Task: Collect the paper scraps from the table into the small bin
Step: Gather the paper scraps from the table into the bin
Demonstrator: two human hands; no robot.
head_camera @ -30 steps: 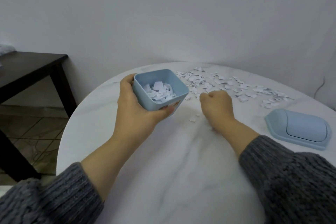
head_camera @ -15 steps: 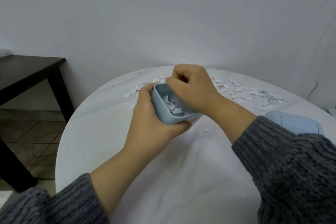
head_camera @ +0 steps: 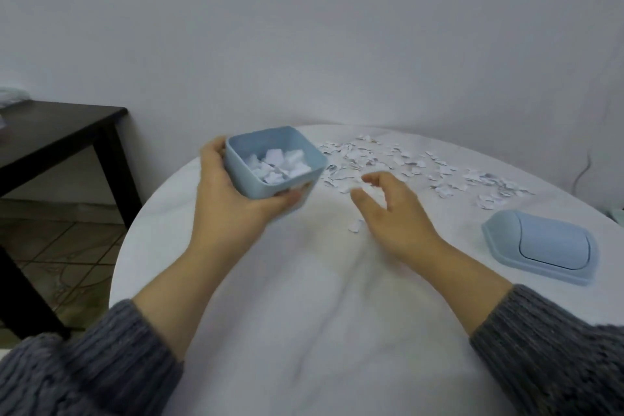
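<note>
My left hand (head_camera: 233, 203) grips a small light-blue bin (head_camera: 305, 164) from its near left side and holds it above the table, tilted toward me. White paper scraps (head_camera: 280, 162) lie inside it. Many more paper scraps (head_camera: 398, 162) are strewn across the far part of the round white marble table (head_camera: 304, 314). My right hand (head_camera: 391, 216) hovers just right of the bin, fingers apart and curled, holding nothing. One scrap (head_camera: 355, 226) lies on the table beside that hand.
A light-blue lid (head_camera: 543, 246) lies flat on the table at the right. A dark wooden side table (head_camera: 60, 132) stands to the left, over a tiled floor. A white wall rises behind the table.
My right hand has come out of the bin and dropped to the table on its right, now open. The left hand has tipped the bin back so its opening shows.
</note>
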